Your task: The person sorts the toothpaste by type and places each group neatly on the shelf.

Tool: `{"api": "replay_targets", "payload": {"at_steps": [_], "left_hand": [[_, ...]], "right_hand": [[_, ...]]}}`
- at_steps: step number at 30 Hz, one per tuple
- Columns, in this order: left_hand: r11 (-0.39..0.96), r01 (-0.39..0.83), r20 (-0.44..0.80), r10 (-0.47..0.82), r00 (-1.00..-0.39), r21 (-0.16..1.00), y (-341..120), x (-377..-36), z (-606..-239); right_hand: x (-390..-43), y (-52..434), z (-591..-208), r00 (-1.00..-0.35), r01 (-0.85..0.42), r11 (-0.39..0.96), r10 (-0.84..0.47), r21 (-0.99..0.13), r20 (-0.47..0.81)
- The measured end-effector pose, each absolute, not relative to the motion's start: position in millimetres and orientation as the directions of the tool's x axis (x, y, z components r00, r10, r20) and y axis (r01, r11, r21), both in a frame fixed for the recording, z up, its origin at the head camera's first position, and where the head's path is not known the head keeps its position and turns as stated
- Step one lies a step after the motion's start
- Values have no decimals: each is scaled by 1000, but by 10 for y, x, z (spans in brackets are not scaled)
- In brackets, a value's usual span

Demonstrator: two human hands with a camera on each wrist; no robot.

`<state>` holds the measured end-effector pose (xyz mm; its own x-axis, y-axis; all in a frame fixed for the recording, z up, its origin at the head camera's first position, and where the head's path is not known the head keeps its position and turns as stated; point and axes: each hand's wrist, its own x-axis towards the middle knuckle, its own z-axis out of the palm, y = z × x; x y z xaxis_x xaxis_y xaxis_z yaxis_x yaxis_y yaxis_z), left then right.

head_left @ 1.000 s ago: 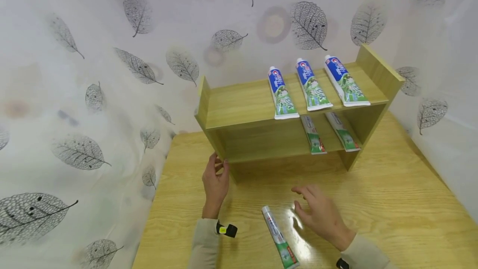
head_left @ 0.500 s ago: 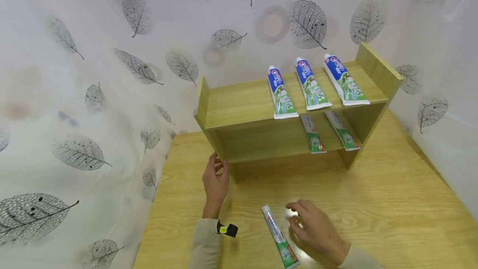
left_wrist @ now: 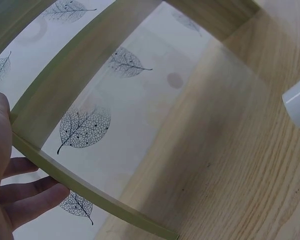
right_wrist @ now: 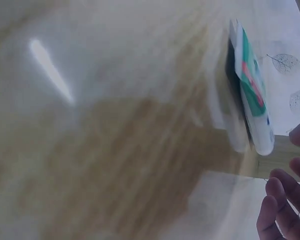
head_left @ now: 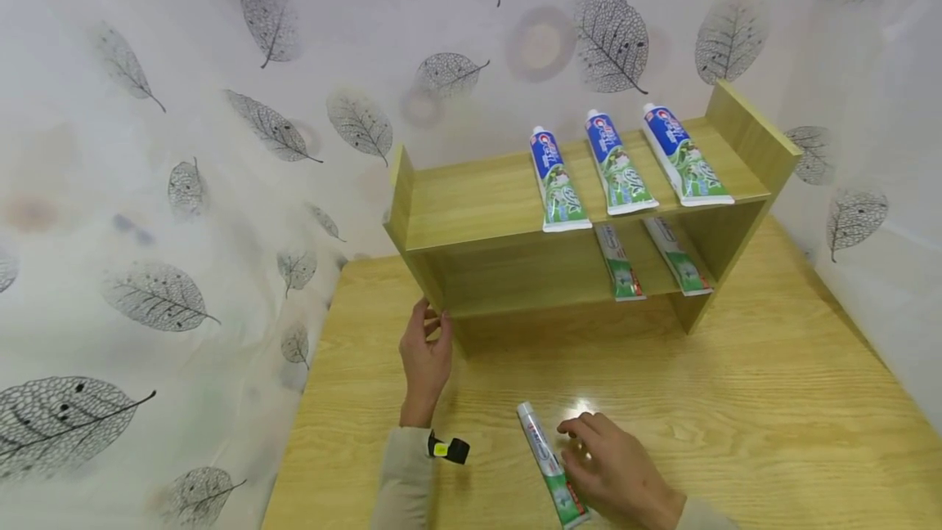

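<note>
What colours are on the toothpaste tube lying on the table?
White, green and red, with a white cap; the toothpaste tube shows best in the head view.

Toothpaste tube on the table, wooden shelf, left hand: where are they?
toothpaste tube (head_left: 548, 464), head view, middle of its body.
wooden shelf (head_left: 471, 207), head view, bare top board.
left hand (head_left: 425, 362), head view, back of the hand.

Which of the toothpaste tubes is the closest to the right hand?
The toothpaste tube on the table, just beside the right hand. It alone lies on the tabletop; the other five lie on the wooden shelf.
</note>
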<state>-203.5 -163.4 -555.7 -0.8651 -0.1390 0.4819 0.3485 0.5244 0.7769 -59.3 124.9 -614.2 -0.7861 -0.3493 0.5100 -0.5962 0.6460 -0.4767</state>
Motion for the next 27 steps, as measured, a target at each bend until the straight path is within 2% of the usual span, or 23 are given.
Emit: {"api": "replay_targets", "payload": {"at_steps": [9,17,27], "left_hand": [[522,349,480,-137,-866,778,-1626,-2029,-5545],[521,321,454,-150,-878,791,-1607,-2009,-5527],[501,328,456,-156,-876,801,-1608,-2009,-5510]], "right_hand": [[-478,1254,-6217,-823,-561,672,-389,-483,415],[-437,1273,-6322,-798,-598,650,-431,-469,421],[-382,1207,-6337,-806,-592,640,-459,-490,374]]}}
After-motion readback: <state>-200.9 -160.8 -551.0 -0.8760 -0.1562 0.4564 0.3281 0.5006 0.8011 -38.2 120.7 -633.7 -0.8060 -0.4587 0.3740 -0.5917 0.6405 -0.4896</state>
